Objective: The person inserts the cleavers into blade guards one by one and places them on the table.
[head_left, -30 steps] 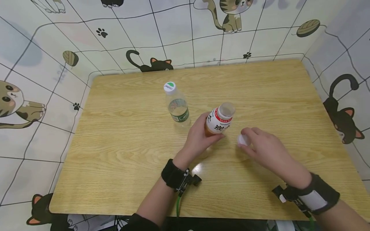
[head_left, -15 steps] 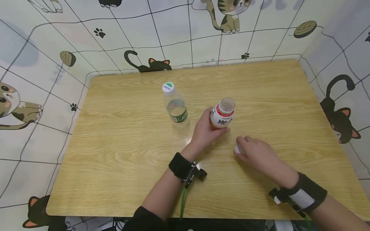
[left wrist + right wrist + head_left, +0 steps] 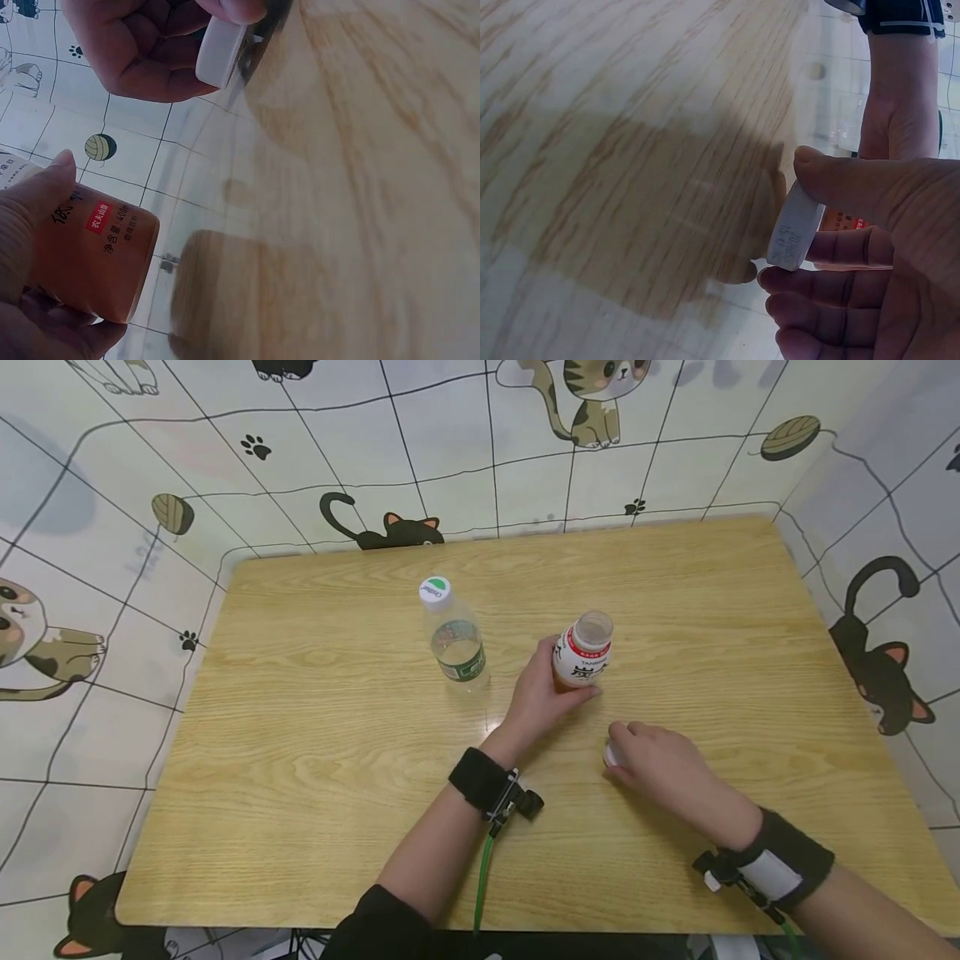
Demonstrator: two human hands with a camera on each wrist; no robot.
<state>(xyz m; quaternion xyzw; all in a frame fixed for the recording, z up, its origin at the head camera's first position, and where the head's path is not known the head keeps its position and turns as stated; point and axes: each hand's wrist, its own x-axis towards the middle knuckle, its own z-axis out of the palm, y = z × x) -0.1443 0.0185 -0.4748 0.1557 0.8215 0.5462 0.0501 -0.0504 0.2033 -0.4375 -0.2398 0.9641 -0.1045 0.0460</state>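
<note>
My left hand (image 3: 542, 693) grips an uncapped bottle (image 3: 581, 662) with a white-and-red label and an orange lower part. It tilts slightly, mouth up. In the left wrist view a gap shows between the bottle's base and its dark reflection on the tabletop. Between thumb and fingers, my right hand (image 3: 663, 768) pinches a white bottle cap (image 3: 796, 229), just nearer my body than the bottle. The cap's edge is close over the wood, and small print shows on its side. Left of the left hand, a clear water bottle (image 3: 457, 647) with a green label and white cap stands upright.
The light wooden table (image 3: 315, 760) has walls with cat drawings along its back and sides. Each wrist wears a black strap with a small camera; a green cable (image 3: 482, 881) runs from the left one over the near edge.
My left hand has carried the bottle a little right and away from me. My right hand has brought the cap left and nearer to my body. The water bottle stays put.
</note>
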